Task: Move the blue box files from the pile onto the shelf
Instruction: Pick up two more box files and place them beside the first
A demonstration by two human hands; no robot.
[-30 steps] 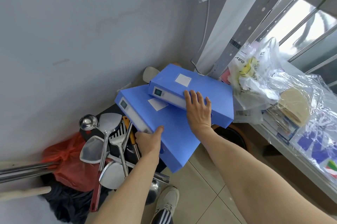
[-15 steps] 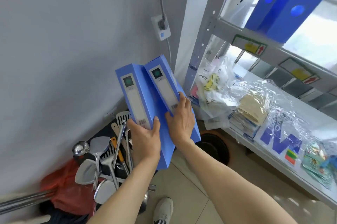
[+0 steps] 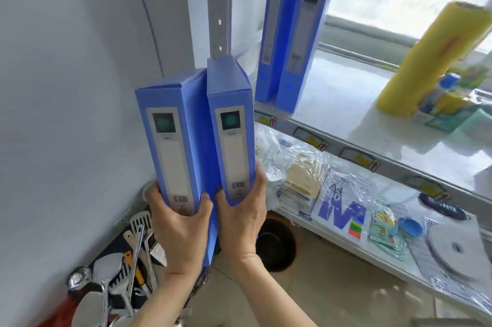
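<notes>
Left fingers (image 3: 153,197) are wrapped round the bottom end of the left box file (image 3: 170,145), thumb across the spine label; right fingers (image 3: 259,180) do the same on the right box file (image 3: 233,137), thumb pressing the left edge, other digits curled behind at 3 o'clock; so both the left hand (image 3: 178,228) and right hand (image 3: 239,225) are clamped on a file each, spines facing the camera, both upright and touching side by side, the right one sitting a bit higher.

Room-wise: the grey shelf upright (image 3: 219,4) is right behind the top of the right file at 12 o'clock; the wall (image 3: 66,87) is close at 9 o'clock; the shelf board (image 3: 346,103) at 2 o'clock has two shelved files (image 3: 290,34) standing at its left end, then a long bare stretch until the yellow roll (image 3: 426,58) at 3 o'clock; the lower shelf (image 3: 346,236) at 4 o'clock is crowded with bagged stuff; kitchen utensils (image 3: 127,260) sit at 7 o'clock below the hands.

Versus half a second ago: files were tilted and lower, fanned apart at the tops; now they're raised, squared up vertical, and the view has swung up to the shelf.

Both forearms come up from 6 o'clock, wrists near each other, palms facing in.
</notes>
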